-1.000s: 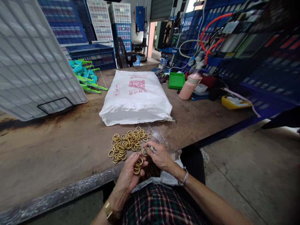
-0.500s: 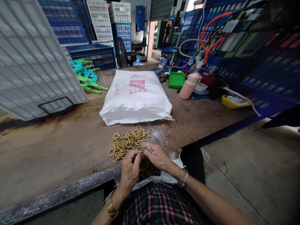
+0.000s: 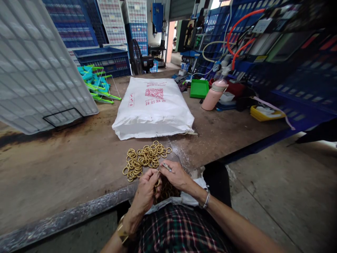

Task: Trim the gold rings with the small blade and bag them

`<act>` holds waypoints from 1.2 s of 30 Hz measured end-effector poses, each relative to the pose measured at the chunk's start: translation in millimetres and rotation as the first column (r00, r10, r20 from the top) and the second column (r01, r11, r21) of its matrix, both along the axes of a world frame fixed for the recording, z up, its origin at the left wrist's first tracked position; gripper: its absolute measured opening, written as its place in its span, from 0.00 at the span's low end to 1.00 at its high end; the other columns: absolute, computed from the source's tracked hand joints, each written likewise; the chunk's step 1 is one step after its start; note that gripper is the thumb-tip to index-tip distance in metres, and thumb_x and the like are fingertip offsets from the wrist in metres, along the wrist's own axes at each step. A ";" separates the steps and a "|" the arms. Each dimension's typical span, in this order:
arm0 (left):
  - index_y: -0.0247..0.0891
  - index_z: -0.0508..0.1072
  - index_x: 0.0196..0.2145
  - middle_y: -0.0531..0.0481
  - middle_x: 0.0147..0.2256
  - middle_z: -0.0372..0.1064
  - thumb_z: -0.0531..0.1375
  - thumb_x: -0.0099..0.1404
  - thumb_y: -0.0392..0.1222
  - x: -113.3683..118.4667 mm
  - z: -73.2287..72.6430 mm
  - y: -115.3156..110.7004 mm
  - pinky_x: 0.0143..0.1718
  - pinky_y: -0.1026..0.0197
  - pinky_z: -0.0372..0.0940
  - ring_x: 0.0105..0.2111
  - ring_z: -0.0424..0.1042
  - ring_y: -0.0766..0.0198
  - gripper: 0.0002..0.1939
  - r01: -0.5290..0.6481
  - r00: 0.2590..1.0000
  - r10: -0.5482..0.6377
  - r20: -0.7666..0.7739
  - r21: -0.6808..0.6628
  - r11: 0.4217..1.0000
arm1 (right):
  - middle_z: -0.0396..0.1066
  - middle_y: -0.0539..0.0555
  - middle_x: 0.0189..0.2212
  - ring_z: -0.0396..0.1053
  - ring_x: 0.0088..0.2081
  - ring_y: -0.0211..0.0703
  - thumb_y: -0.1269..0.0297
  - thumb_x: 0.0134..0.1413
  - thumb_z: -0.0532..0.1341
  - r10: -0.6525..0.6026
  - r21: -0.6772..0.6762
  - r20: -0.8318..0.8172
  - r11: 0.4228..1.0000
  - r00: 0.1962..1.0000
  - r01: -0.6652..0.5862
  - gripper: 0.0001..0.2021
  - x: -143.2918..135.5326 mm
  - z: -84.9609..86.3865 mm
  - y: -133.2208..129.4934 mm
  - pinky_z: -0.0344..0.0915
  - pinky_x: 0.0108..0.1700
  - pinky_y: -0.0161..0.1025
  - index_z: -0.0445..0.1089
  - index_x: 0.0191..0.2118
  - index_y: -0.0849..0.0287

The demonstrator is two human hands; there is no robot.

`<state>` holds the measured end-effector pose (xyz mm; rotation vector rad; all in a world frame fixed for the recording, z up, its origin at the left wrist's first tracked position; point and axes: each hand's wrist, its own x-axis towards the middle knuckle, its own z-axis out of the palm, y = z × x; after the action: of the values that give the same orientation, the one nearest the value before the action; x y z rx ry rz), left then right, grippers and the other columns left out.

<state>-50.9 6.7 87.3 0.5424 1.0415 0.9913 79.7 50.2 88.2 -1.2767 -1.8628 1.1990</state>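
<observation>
My left hand (image 3: 144, 189) is closed on a gold-coloured ring (image 3: 157, 183), pinched between thumb and fingers at the table's front edge. Close beside it, my right hand (image 3: 178, 176) grips a small silver metal tool (image 3: 166, 167); its kind is not clear, and its tip lies near the left fingertips. A loose pile of gold-coloured rings (image 3: 147, 156) spreads on the table just beyond both hands. Below the hands, in my lap, darker rings (image 3: 168, 191) fill an open white bag (image 3: 188, 199), partly hidden by my hands.
A full white sack (image 3: 155, 109) with red print lies behind the ring pile. A white crate (image 3: 39, 70) stands at left, next to green and teal plastic parts (image 3: 98, 86). Toward the right are a green tray (image 3: 199, 88), a pink bottle (image 3: 212, 97) and a yellow dish (image 3: 265, 114).
My left hand has turned a little and its fingers have curled in, so the ring in it now shows. The right hand stays nearly still with the metal tool.
</observation>
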 end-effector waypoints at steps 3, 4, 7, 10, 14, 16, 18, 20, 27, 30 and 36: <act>0.37 0.62 0.28 0.61 0.19 0.57 0.63 0.50 0.55 0.7 -1.6 -0.3 0.12 0.73 0.44 0.14 0.52 0.77 0.19 -0.009 1.000 0.009 -0.009 0.021 1.000 | 0.55 0.45 0.20 0.53 0.24 0.32 0.59 0.57 0.49 0.005 -0.042 -0.052 0.999 0.999 -0.007 0.13 0.6 -1.3 0.8 0.52 0.27 0.30 0.59 0.25 0.59; 0.37 0.62 0.27 0.61 0.19 0.56 0.63 0.50 0.55 0.9 -2.0 -0.4 0.12 0.73 0.43 0.13 0.52 0.77 0.19 -0.010 1.000 0.010 -0.011 0.023 1.000 | 0.56 0.45 0.21 0.54 0.24 0.33 0.59 0.57 0.48 0.005 -0.048 -0.059 0.999 0.998 -0.008 0.13 0.9 -1.9 1.1 0.53 0.27 0.30 0.59 0.25 0.59; 0.38 0.61 0.27 0.61 0.18 0.56 0.63 0.50 0.55 1.5 -2.3 -0.3 0.12 0.74 0.44 0.13 0.51 0.77 0.19 -0.015 1.000 0.015 -0.018 0.022 1.000 | 0.58 0.46 0.21 0.55 0.24 0.33 0.61 0.57 0.48 -0.014 -0.018 -0.025 1.000 1.000 0.014 0.12 2.5 -4.2 1.2 0.54 0.28 0.31 0.61 0.27 0.59; 0.38 0.62 0.26 0.61 0.17 0.56 0.62 0.51 0.55 1.1 -3.2 -0.3 0.12 0.74 0.44 0.13 0.51 0.77 0.19 -0.029 0.999 0.031 -0.035 0.051 0.998 | 0.59 0.47 0.21 0.55 0.23 0.34 0.64 0.57 0.47 -0.024 0.064 0.082 0.998 0.996 0.019 0.11 4.9 -6.8 -0.6 0.53 0.28 0.31 0.62 0.29 0.59; 0.37 0.62 0.26 0.61 0.17 0.55 0.61 0.53 0.54 0.2 -7.3 -0.9 0.12 0.74 0.46 0.13 0.51 0.77 0.18 -0.047 0.996 0.054 -0.077 0.098 0.994 | 0.62 0.48 0.22 0.56 0.25 0.36 0.73 0.50 0.50 0.042 0.216 0.281 0.971 0.959 -0.106 0.06 6.7 -9.5 -5.6 0.51 0.29 0.32 0.63 0.29 0.59; 0.38 0.61 0.26 0.61 0.16 0.55 0.60 0.55 0.54 0.0 -9.9 -1.1 0.12 0.74 0.46 0.13 0.50 0.77 0.17 -0.043 0.993 0.055 -0.104 0.113 0.993 | 0.63 0.49 0.24 0.57 0.26 0.36 0.75 0.47 0.51 0.068 0.253 0.356 0.953 0.932 -0.166 0.07 6.2 -10.2 -7.6 0.50 0.30 0.33 0.63 0.29 0.59; 0.38 0.61 0.26 0.62 0.16 0.55 0.59 0.56 0.54 -0.1 -12.0 -1.1 0.12 0.73 0.46 0.12 0.50 0.77 0.17 -0.034 0.991 0.050 -0.128 0.124 0.992 | 0.64 0.50 0.24 0.58 0.26 0.36 0.76 0.45 0.51 0.078 0.255 0.415 0.947 0.907 -0.198 0.07 5.4 -10.5 -8.6 0.49 0.29 0.33 0.63 0.29 0.59; 0.38 0.61 0.26 0.62 0.16 0.55 0.58 0.56 0.54 -0.3 -13.2 -1.1 0.12 0.73 0.46 0.12 0.50 0.77 0.17 -0.027 0.987 0.049 -0.155 0.136 0.990 | 0.66 0.50 0.25 0.59 0.26 0.37 0.76 0.45 0.52 0.083 0.238 0.464 0.947 0.882 -0.215 0.07 4.8 -10.3 -8.9 0.49 0.29 0.33 0.63 0.29 0.60; 0.38 0.61 0.25 0.62 0.15 0.54 0.58 0.56 0.56 -0.5 -10.1 -4.6 0.13 0.72 0.48 0.13 0.51 0.76 0.18 -0.007 0.969 0.057 -0.240 0.203 0.979 | 0.69 0.53 0.27 0.62 0.26 0.38 0.76 0.45 0.51 0.160 0.126 0.563 0.953 0.811 -0.275 0.10 5.0 -1.2 -7.3 0.49 0.29 0.34 0.65 0.34 0.61; 0.38 0.60 0.24 0.62 0.14 0.54 0.59 0.54 0.58 -0.2 -8.9 -7.1 0.13 0.72 0.47 0.12 0.50 0.76 0.20 -0.020 0.972 0.063 -0.226 0.188 0.982 | 0.71 0.55 0.28 0.64 0.27 0.39 0.75 0.47 0.50 0.164 0.083 0.623 0.958 0.765 -0.273 0.11 1.8 1.2 -8.6 0.49 0.29 0.34 0.65 0.37 0.62; 0.39 0.59 0.24 0.62 0.14 0.53 0.60 0.55 0.56 -6.7 -7.4 -20.0 0.12 0.73 0.45 0.12 0.48 0.77 0.19 -0.013 0.996 0.019 -0.087 0.068 0.998 | 0.72 0.56 0.30 0.67 0.29 0.41 0.74 0.49 0.50 0.064 0.149 0.667 0.965 0.742 -0.217 0.13 -3.1 -14.0 -10.6 0.50 0.29 0.35 0.64 0.41 0.62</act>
<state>-57.6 -13.3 79.9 0.6385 1.0949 1.0273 76.6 39.6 74.2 -1.5812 -2.5517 0.5947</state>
